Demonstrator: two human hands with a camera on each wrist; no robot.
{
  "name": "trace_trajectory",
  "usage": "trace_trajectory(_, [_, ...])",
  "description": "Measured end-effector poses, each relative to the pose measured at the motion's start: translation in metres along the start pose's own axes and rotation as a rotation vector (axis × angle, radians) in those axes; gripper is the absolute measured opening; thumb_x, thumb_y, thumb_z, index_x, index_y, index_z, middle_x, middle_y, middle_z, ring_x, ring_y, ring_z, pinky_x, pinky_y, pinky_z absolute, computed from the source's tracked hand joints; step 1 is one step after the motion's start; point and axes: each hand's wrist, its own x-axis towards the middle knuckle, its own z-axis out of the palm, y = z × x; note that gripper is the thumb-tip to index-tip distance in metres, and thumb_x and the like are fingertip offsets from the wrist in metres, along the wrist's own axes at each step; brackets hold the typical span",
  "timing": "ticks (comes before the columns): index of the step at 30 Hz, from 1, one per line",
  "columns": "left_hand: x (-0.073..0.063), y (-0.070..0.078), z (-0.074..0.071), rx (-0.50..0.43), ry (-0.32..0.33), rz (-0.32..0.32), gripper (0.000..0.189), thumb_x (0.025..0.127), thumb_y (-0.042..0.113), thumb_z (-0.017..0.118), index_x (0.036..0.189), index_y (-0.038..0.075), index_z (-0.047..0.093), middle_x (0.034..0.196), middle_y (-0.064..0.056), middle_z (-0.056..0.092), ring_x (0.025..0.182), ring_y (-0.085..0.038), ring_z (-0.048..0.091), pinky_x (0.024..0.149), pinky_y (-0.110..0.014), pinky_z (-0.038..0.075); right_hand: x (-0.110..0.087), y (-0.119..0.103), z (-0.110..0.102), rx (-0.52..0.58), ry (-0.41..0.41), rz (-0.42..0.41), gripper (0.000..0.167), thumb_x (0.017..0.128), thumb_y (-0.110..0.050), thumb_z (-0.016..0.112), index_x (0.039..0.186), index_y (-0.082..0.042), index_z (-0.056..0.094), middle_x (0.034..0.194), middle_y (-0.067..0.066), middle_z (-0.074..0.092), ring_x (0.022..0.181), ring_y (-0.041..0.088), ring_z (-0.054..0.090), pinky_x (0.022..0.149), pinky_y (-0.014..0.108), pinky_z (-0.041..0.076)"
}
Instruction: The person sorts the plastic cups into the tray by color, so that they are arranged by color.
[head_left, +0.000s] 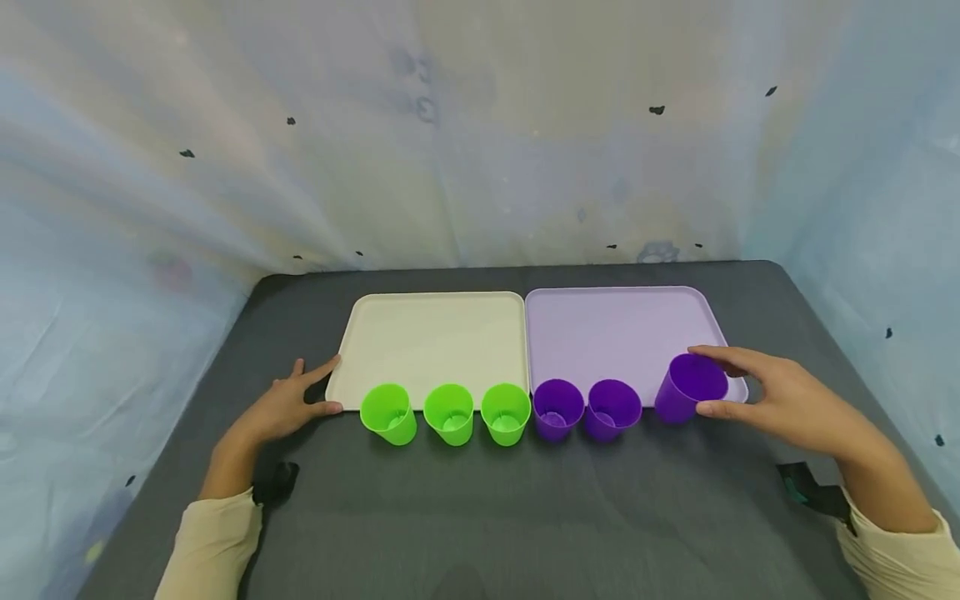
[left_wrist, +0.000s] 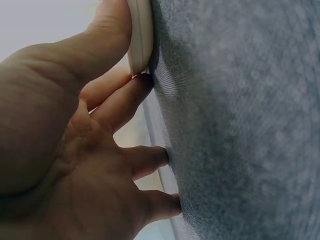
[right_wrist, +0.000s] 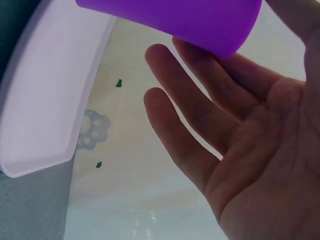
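My right hand [head_left: 795, 402] holds a purple cup [head_left: 673, 403] between thumb and fingers, tilted over the front right part of the lilac tray [head_left: 611, 329]. In the right wrist view this cup [right_wrist: 190, 20] lies across the top, with two fingers stretched out free of it. My left hand [head_left: 283, 403] is spread at the left edge of the cream tray [head_left: 435, 337], thumb and forefinger touching its rim. In the left wrist view, other fingertips rest on the dark cloth beside the tray edge [left_wrist: 141, 37].
Three green cups, left [head_left: 388, 414], middle [head_left: 449, 415] and right [head_left: 506, 415], stand along the cream tray's front edge. Two more purple cups, left [head_left: 557, 410] and right [head_left: 612, 411], continue the row. A dark grey cloth [head_left: 480, 517] covers the table; pale curtains [head_left: 480, 150] surround it.
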Motion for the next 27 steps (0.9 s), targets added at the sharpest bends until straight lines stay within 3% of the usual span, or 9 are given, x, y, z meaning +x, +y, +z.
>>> trace_trajectory(2, [0.002,0.0,0.003,-0.009,-0.002,0.003,0.094,0.089,0.057,0.065,0.161,0.021,0.016,0.155,-0.045,-0.004,0.131,-0.079,-0.001,0.098,-0.086,0.013,-0.001,0.001,-0.002,0.023,0.016,0.016,0.069,0.081,-0.036,0.083,0.143,-0.035,0.052,0.131,0.001,0.065,0.109,-0.022,0.044,0.083,0.006,0.036])
trace_trajectory(7, [0.003,0.0,0.004,-0.012,0.01,0.011,0.095,0.088,0.058,0.065,0.161,0.021,0.016,0.155,-0.045,-0.004,0.13,-0.079,-0.001,0.097,-0.087,0.013,0.004,-0.002,-0.005,0.023,0.025,0.041,0.069,0.081,-0.036,0.083,0.143,-0.038,0.051,0.127,-0.004,0.066,0.105,-0.02,0.046,0.08,0.01,0.038])
trace_trajectory(11, [0.001,0.0,0.003,-0.012,0.006,0.005,0.096,0.088,0.058,0.065,0.161,0.02,0.015,0.154,-0.046,-0.005,0.129,-0.08,-0.001,0.097,-0.087,0.013,0.01,-0.005,-0.004,0.001,0.016,-0.007,0.07,0.082,-0.037,0.082,0.145,-0.032,0.05,0.123,-0.003,0.067,0.103,-0.017,0.048,0.078,0.016,0.042])
trace_trajectory(18, [0.0,-0.001,0.005,-0.013,0.001,0.008,0.096,0.088,0.059,0.065,0.161,0.021,0.016,0.155,-0.045,-0.005,0.131,-0.079,-0.001,0.098,-0.086,0.012,0.015,-0.01,-0.005,-0.014,0.047,-0.018,0.071,0.081,-0.036,0.083,0.144,-0.026,0.053,0.12,-0.002,0.069,0.1,-0.02,0.047,0.078,0.017,0.043])
trace_trajectory(23, [0.001,-0.001,0.005,-0.017,0.002,0.009,0.096,0.088,0.059,0.065,0.161,0.022,0.016,0.155,-0.045,-0.005,0.131,-0.079,-0.002,0.098,-0.087,0.011,0.021,-0.017,-0.01,0.0,0.054,0.03,0.07,0.08,-0.037,0.084,0.143,-0.029,0.054,0.118,-0.005,0.069,0.099,-0.015,0.05,0.077,0.021,0.044])
trace_trajectory(27, [0.001,-0.003,0.005,-0.023,0.009,0.016,0.095,0.088,0.058,0.065,0.161,0.022,0.016,0.155,-0.045,-0.006,0.131,-0.078,-0.002,0.098,-0.087,0.011,0.03,-0.026,-0.014,-0.011,0.035,0.041,0.069,0.081,-0.04,0.083,0.143,-0.03,0.054,0.116,-0.008,0.069,0.101,-0.002,0.058,0.073,0.026,0.047])
